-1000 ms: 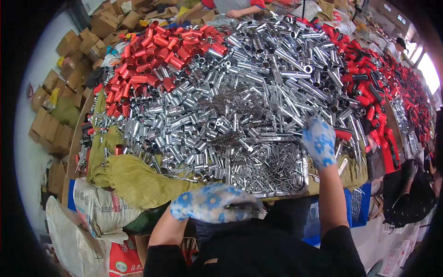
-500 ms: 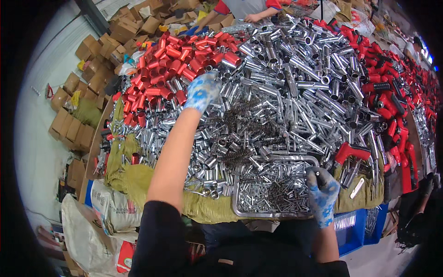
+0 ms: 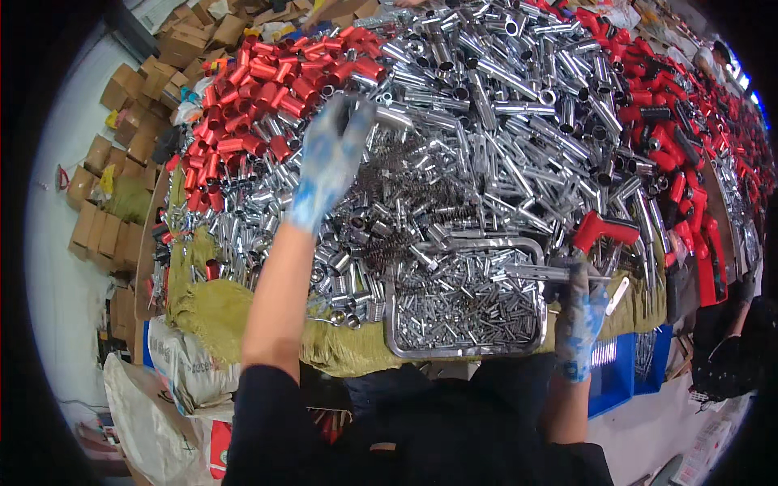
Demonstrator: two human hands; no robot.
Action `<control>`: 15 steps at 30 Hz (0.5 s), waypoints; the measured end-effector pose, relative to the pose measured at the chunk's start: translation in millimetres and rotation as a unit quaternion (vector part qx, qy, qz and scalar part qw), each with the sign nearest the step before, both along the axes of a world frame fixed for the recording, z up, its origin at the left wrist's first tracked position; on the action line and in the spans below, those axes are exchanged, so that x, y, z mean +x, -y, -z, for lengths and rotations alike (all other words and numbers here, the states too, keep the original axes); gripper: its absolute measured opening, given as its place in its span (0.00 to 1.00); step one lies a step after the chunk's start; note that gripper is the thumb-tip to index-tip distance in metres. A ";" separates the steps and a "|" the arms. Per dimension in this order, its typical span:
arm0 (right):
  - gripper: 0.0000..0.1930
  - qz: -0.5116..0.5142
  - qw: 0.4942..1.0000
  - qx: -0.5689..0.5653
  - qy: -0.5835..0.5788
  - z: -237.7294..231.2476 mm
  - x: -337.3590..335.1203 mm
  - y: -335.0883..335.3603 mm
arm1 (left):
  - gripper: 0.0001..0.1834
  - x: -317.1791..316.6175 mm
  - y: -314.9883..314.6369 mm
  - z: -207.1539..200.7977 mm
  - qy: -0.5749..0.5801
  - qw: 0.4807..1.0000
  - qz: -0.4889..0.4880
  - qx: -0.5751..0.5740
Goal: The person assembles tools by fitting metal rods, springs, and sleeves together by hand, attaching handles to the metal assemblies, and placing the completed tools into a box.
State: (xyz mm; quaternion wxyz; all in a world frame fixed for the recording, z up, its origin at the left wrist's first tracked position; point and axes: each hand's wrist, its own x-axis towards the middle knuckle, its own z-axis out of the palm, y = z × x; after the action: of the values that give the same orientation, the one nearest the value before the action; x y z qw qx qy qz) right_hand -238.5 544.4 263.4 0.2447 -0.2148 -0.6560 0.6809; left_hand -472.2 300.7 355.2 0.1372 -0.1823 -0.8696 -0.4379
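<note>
My left hand (image 3: 328, 166), in a white and blue patterned glove, reaches over the heap beside the red sleeves (image 3: 300, 89). Motion smears its fingers, and a blurred chrome tube (image 3: 394, 118) lies by the fingertips; whether they grip it I cannot tell. At the right, my gloved right hand (image 3: 579, 324) is closed on a long slim metal piece (image 3: 535, 272), which lies level across the tray's right rim. Below that piece is a metal tray (image 3: 393, 324) full of small pins and screws. Dark coil springs (image 3: 389, 247) lie beyond the tray, among chrome sockets (image 3: 356, 279).
Chrome tubes (image 3: 519, 105) pile up across the back. A red pistol-shaped handle (image 3: 604, 232) lies beyond my right hand, and more red handles (image 3: 668, 154) are heaped at right. Blue bins (image 3: 612, 393) stand below the table edge. Cardboard boxes (image 3: 97, 231) fill the far left.
The view has shifted, so the heap sits further left and up. My left hand's fingers have extended and blurred. The long slim metal piece now shows in my right hand.
</note>
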 end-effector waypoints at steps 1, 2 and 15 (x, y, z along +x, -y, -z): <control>0.20 0.006 1.000 0.003 0.008 1.7 0.4 2.3 | 0.21 31.7 3.1 7.0 0.130 0.989 0.027 0.063; 0.19 -0.041 0.994 -0.103 -0.013 -3.5 1.0 11.5 | 0.22 53.2 24.6 34.3 0.128 0.977 0.086 0.144; 0.17 -0.278 0.958 0.064 0.004 -16.0 27.0 62.7 | 0.17 206.3 11.5 78.0 0.012 0.971 0.230 -0.067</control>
State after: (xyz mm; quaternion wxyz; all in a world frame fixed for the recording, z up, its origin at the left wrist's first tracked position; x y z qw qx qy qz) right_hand -211.5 481.6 279.4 0.0564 -0.0101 -0.7331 0.6777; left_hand -265.9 289.1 277.1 0.0096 -0.3809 -0.8333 -0.4006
